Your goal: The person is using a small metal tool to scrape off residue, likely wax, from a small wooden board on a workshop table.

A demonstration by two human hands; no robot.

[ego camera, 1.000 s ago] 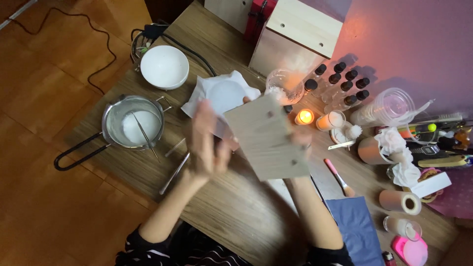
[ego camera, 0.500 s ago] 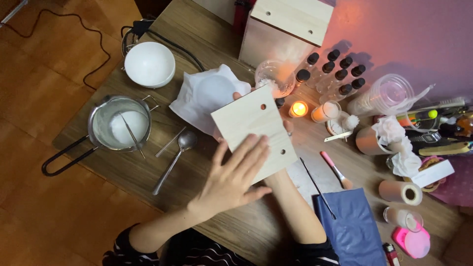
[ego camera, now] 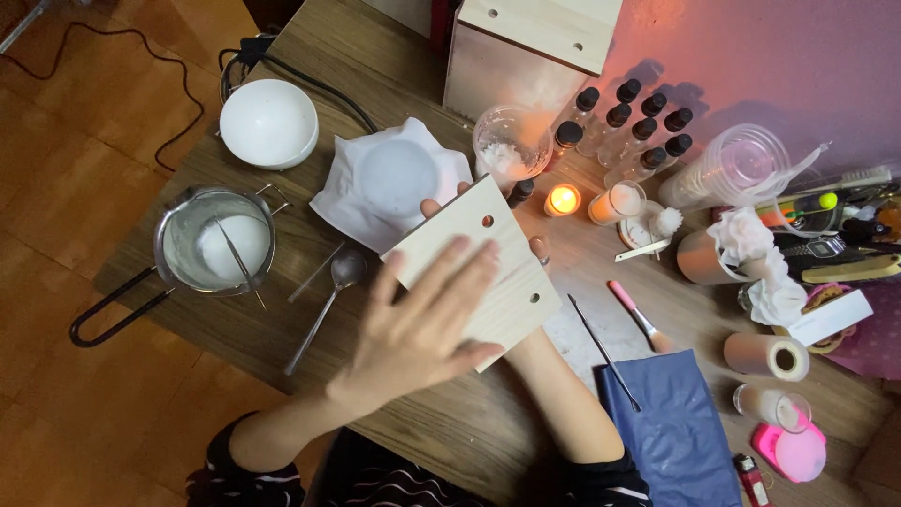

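The left hand (ego camera: 418, 329) lay flat and open on a board (ego camera: 479, 268) gripped from beneath by the right hand (ego camera: 488, 230). Just right, a lit candle (ego camera: 562, 199) risked being toppled or scorching the board.

Round white bowl (ego camera: 268, 122) at table's far left corner. Steel long-handled saucepan (ego camera: 218, 240) of white wax near left edge. Metal spoon (ego camera: 330, 300) beside saucepan. Lit orange tealight (ego camera: 562, 199) near dark-capped glass bottles (ego camera: 631, 127). Pink-handled brush (ego camera: 638, 317) above navy cloth (ego camera: 674, 434).
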